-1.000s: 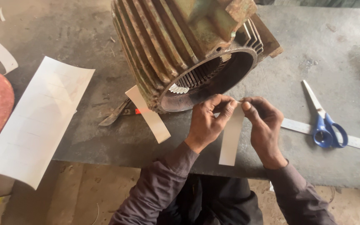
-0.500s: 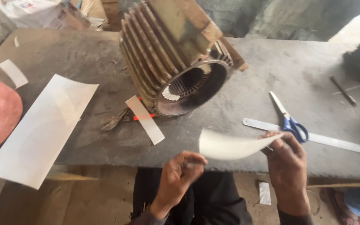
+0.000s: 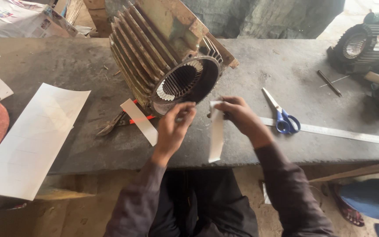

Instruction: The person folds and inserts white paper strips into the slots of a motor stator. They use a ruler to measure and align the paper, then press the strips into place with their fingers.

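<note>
A finned green motor housing point(image 3: 163, 52) lies on its side on the grey table point(image 3: 66, 70), its slotted round opening facing me. My right hand point(image 3: 237, 116) pinches the top of a narrow white paper strip point(image 3: 216, 136) that hangs down in front of the table edge. My left hand point(image 3: 175, 127) is raised just left of the strip, below the opening, fingers curled near the strip's top. Whether the left fingers touch the paper is unclear.
Another white strip point(image 3: 139, 121) and pliers with red handles point(image 3: 117, 123) lie by the housing. A large white sheet point(image 3: 33, 138) lies at left. Blue-handled scissors point(image 3: 281, 115) and a long steel ruler point(image 3: 343, 134) lie at right. A second motor point(image 3: 365, 44) stands far right.
The strip was held curved and sideways in my right hand, low by the table edge; now it hangs straight down. Both hands have risen toward the housing opening.
</note>
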{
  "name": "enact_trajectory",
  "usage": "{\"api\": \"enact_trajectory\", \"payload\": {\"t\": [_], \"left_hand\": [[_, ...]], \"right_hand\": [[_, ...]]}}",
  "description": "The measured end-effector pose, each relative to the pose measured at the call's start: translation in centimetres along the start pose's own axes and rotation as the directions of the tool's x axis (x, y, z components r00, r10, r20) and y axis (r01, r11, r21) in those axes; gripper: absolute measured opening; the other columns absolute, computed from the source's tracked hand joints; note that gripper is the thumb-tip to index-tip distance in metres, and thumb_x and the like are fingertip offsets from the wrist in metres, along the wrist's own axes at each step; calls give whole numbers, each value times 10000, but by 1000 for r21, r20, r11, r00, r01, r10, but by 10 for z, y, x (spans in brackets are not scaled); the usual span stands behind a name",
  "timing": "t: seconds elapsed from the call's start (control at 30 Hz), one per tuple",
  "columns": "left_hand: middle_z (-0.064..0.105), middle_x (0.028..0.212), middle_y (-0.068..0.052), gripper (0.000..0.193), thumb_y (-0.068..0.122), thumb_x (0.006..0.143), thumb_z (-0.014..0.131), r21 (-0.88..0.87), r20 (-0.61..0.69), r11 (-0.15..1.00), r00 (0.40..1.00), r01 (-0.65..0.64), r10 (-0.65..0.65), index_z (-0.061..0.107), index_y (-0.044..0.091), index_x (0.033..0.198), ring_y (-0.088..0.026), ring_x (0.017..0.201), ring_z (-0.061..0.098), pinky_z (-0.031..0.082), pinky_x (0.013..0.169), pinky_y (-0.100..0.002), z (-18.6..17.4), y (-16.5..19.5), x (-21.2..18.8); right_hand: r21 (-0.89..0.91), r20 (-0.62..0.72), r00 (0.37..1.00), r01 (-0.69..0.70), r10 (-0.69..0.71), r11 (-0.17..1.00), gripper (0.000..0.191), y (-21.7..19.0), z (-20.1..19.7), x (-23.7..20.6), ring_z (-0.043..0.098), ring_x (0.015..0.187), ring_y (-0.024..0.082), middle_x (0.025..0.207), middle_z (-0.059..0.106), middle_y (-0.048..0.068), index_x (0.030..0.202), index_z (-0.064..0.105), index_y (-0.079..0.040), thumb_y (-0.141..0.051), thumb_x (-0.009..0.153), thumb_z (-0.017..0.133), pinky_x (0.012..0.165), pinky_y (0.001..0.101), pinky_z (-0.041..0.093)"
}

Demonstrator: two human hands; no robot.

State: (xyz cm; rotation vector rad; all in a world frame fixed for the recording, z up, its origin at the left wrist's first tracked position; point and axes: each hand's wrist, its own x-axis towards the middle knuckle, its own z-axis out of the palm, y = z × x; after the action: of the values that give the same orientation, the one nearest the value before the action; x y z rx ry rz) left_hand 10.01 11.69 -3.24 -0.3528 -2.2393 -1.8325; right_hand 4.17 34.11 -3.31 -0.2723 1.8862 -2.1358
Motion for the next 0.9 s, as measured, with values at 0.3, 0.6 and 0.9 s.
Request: {"api": "enact_trajectory", "payload": {"t": [0.3, 0.6, 0.9], "left_hand": [[752, 914, -7, 291, 196, 921, 773, -25, -43, 994, 994, -105, 104, 729, 92, 1190, -72, 780, 725, 584, 684, -240, 45, -79, 75], [809, 877, -51, 215, 205, 943, 726, -53, 45, 993, 994, 103, -100, 781, 105, 1126, -98, 687, 708, 550, 576, -260, 39, -135, 120], [796, 897, -88, 218, 242, 989, 732, 75, 41, 997, 999, -35, 32, 776, 50, 1082, -101, 773, 755, 580, 667, -268, 35, -162, 119]], "right_hand": [[-127, -189, 939, 267, -287, 955, 295, 43, 4, 69, 626, 832, 92, 975, 742, 44, 1221, 726, 2, -136, 960, 730, 697, 250, 502], [-268, -180, 969, 120, -172, 956, 271, 91, -26, 116, 691, 801, 139, 916, 721, 71, 1143, 717, 21, -71, 893, 766, 663, 273, 574], [45, -102, 991, -78, 83, 996, 175, 110, -38, 127, 726, 798, 163, 911, 730, 91, 975, 607, -1, -38, 881, 750, 697, 299, 617]]}}
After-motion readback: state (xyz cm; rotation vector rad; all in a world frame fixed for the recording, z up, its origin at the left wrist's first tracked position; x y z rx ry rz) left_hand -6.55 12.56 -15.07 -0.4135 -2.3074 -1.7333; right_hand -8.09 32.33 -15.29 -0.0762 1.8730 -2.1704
